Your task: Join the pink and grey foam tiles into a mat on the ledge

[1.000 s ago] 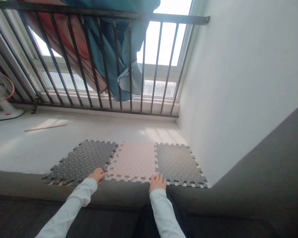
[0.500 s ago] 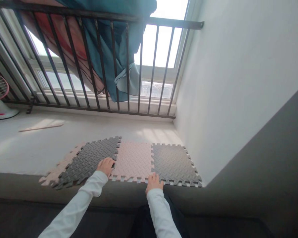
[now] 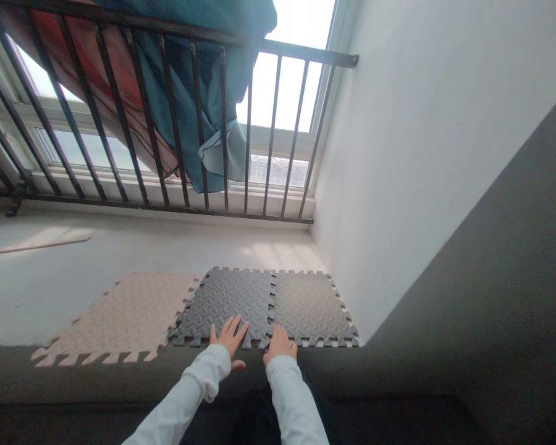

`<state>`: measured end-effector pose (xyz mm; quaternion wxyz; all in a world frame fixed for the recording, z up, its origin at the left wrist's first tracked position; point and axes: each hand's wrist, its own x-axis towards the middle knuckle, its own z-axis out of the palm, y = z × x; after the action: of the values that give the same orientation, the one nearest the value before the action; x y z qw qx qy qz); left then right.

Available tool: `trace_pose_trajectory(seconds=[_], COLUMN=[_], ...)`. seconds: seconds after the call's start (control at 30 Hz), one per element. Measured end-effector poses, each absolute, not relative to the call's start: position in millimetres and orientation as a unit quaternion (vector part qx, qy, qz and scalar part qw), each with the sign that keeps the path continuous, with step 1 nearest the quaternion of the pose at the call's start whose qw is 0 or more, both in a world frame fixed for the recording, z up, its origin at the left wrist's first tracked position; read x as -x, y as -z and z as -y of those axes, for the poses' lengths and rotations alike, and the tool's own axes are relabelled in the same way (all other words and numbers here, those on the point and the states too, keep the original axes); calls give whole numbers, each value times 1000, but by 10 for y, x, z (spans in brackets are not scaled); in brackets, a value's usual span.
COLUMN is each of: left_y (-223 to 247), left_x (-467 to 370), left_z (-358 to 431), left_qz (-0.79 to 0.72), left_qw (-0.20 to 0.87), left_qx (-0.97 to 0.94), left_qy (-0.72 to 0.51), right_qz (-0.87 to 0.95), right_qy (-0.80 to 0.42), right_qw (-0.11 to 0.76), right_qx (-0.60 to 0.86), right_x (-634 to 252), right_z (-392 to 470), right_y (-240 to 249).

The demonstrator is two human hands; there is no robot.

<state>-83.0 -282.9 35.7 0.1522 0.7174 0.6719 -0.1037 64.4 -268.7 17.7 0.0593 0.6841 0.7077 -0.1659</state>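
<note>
Middle mat (image 3: 236, 296), dark gray and toothed along its edges, lies in the head view straight ahead of the left hand (image 3: 228, 339) and ahead and to the left of the right hand (image 3: 280, 343); it looks close to square, with no clear long axis, while the row of mats runs left to right along the front of the ledge (image 3: 176, 244); the left hand is the nearer, fingers spread loosely on the mat's front part, gripping nothing, its thumb out past the front edge; the right hand bends its fingers over the front edge by the seam with the right mat (image 3: 310, 303), and whether it pinches anything I cannot tell; the teeth of those two mats meet along that seam, though whether they are fully locked is too small to judge; the pink mat (image 3: 125, 312) lies to the left, close beside the middle one, its front teeth jutting past the ledge's edge; a white wall (image 3: 412, 154) closes off the right, a thin stick (image 3: 37, 246) rests far left, and a railing (image 3: 301, 52) stands before a curtain (image 3: 236, 74) and a bright window (image 3: 287, 93).
</note>
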Motion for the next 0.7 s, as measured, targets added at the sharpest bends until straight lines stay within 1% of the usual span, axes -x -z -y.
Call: trace_pose_trajectory(seconds=[0.07,0.17,0.3,0.47,0.53,0.7], left_y=[-312,-218,-57,69,86,130], left_x=[1077,1377,1570,1563,1510,1345], left_z=[2886,2913,2780,2380,2191,1745], left_qz=[-683,-698,-694,-631,-619,-643], left_qw=[144,104,67,95,100,88], left_qx=[-702,-697,-709,-759,-768,-750], left_qy=[141,128,111,125,128,124], right_qz=[-707,-708,-699,-658,-635,-596], right_qy=[163,154,152,149,156,139], right_qw=[56,51,9,-39,-41,-21], right_qx=[-686,-687,-699,-737,-755,-790], right_x=[-629,-583,-533,-654,-805,-1363], right_z=[2696,2718,2766,2774,2742,2600], right_y=[-180,-199,-238,-282,-298,-275])
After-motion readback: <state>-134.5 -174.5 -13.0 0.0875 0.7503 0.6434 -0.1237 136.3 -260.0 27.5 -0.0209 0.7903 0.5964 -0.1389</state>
